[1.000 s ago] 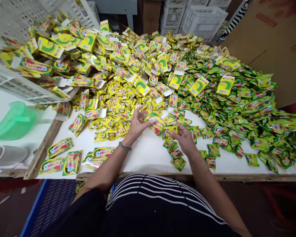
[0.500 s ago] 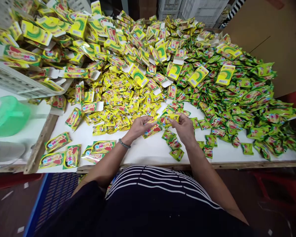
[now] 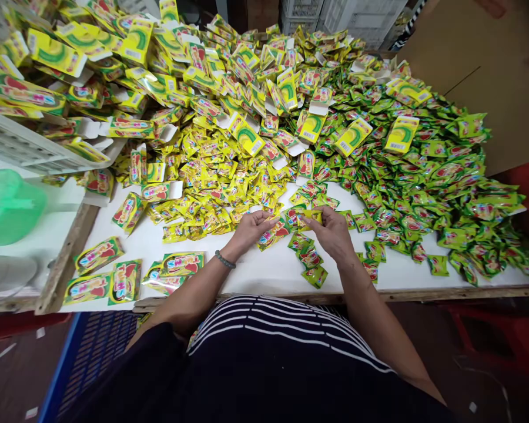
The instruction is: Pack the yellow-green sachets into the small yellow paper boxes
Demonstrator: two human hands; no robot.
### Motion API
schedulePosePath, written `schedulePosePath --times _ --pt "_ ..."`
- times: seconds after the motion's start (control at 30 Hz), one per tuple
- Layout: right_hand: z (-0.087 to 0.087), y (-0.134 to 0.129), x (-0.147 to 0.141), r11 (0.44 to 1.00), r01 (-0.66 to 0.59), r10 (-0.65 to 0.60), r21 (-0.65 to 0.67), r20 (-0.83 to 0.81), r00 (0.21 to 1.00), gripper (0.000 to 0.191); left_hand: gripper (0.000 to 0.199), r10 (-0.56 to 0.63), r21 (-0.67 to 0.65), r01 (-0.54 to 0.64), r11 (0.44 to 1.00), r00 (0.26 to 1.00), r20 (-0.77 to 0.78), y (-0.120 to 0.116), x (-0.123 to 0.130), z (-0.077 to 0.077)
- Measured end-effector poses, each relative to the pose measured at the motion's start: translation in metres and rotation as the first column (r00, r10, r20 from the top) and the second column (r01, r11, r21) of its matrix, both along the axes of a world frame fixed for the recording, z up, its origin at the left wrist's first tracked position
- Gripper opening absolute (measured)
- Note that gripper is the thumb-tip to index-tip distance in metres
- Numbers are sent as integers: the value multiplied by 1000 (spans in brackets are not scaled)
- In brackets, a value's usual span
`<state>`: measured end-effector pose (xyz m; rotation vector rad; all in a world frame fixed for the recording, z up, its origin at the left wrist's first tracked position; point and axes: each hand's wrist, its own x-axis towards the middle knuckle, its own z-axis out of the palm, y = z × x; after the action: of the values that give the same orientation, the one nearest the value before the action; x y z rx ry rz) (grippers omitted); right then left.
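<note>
My left hand (image 3: 252, 230) is closed, thumb and fingers pinching a small printed candy box (image 3: 274, 236) just above the white table. My right hand (image 3: 332, 232) is closed on a small yellow candy packet (image 3: 311, 218) at the box's right end. A green packet (image 3: 294, 215) lies between the hands, against the box; whether a hand touches it I cannot tell. Below my right fingers several green packets (image 3: 311, 257) lie in a short row. Beyond my left hand spreads a heap of yellow packets (image 3: 216, 170); a larger heap of green packets (image 3: 414, 194) rises to the right.
Many open boxes (image 3: 136, 44) are piled at the back left, beside a white plastic crate (image 3: 30, 144). Several boxes (image 3: 99, 255) lie flat at the front left. A green scoop (image 3: 11, 205) and a white mug (image 3: 9, 273) stand beyond a wooden strip (image 3: 73, 258). A blue crate (image 3: 94, 352) sits below.
The view has shifted slightly. Both hands stay at nearly the same place, and the yellow packet in my right hand has dipped a little beside the box.
</note>
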<state>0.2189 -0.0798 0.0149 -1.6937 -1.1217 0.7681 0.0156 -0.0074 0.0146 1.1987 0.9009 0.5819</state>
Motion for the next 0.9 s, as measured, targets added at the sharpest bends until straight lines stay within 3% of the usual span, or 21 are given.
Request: schedulePosePath --times 0.1,0.2,0.63,0.83,0.9 --pt "12 3 -2 993 -99 106 -58 134 985 22 52 -45 72 48 996 998 -44 -1 0 -1" --pt "18 7 -6 975 -199 211 -95 136 968 21 49 -76 113 82 990 996 -51 0 -2 -2" --pt "13 17 -31 993 60 -68 99 73 995 35 50 -105 75 104 992 994 9 4 -7 2" --pt "14 5 -38 1000 -7 7 17 -20 1000 31 49 -63 3 63 998 994 92 1 -2 -3" --pt "16 2 -40 1000 8 -9 25 22 1000 29 50 -17 -49 23 999 992 128 -1 0 -5"
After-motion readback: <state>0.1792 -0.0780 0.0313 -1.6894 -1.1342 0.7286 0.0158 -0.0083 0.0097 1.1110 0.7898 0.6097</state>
